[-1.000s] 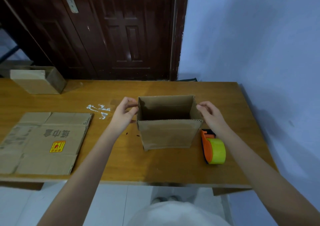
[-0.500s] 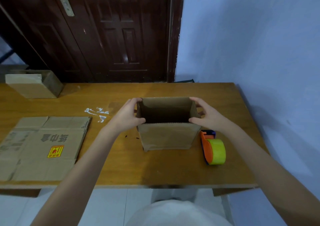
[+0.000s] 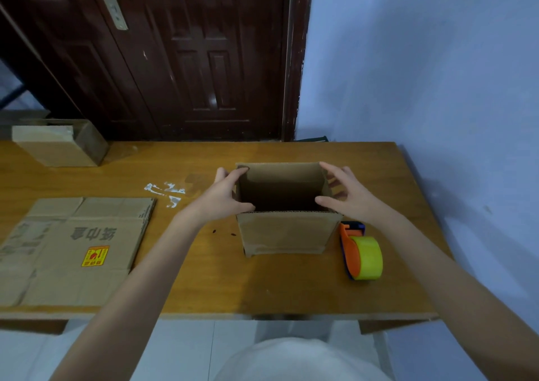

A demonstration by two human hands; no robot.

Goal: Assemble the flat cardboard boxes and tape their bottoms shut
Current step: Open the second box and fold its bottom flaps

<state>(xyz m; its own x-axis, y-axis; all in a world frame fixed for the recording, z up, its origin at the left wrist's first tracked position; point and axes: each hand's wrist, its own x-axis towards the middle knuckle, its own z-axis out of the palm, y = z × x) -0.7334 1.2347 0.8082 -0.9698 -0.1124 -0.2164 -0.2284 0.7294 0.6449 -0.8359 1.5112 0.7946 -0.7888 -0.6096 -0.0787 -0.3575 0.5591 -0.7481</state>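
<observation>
Left hand (image 3: 224,195): gripped the left wall of the open-topped brown cardboard box (image 3: 287,230), thumb hooked inside over the rim, fingers along the outside.
Right hand (image 3: 347,195): gripped the right wall of the same box, thumb inside the rim, fingers spread on the outside.
Open-topped brown cardboard box: stood upright, mouth up, on the orange-brown wooden table (image 3: 204,281), interior dark.
Orange tape dispenser with yellow-green tape roll (image 3: 361,253): lay on the table just right of the box, near its front corner.
Small dark specks (image 3: 223,232): on the table just left of the box.
White tape scraps (image 3: 166,191): stuck to the table left of the box.
Flattened brown cardboard sheet with a red-and-yellow label (image 3: 73,246): lay flat well left of the box.
Second assembled brown cardboard box (image 3: 59,144): stood far left of the box, at the table's back edge.
Dark brown panelled door (image 3: 186,54): behind the box, beyond the table.
</observation>
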